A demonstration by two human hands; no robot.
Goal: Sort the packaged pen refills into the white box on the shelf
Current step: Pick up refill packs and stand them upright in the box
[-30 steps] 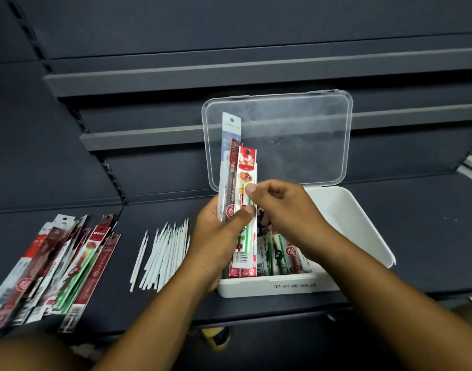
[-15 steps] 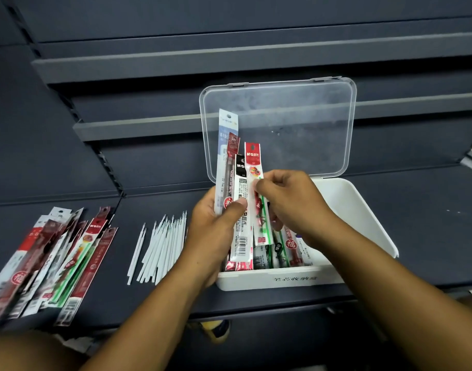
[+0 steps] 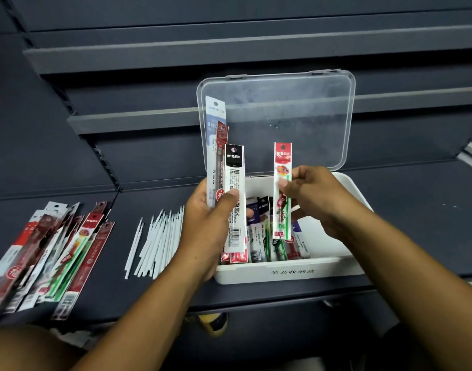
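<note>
A white box [image 3: 291,273] with its clear lid [image 3: 283,116] raised stands on the dark shelf; several packaged refills [image 3: 261,236] lie in its left half. My left hand [image 3: 208,223] grips an upright bunch of refill packs [image 3: 234,183] at the box's left edge, a black-and-white pack in front. My right hand [image 3: 315,196] pinches a single red-and-green refill pack [image 3: 282,191] upright above the box, apart from the bunch.
A fanned pile of packaged refills [image 3: 50,253] lies at the shelf's left. Loose white refill tubes [image 3: 159,239] lie between that pile and the box. Shelf rails [image 3: 149,119] run behind. The box's right half shows bare white floor.
My right hand has pulled the red-and-green pack rightward out of the bunch in my left hand. The black-and-white pack now fronts the bunch.
</note>
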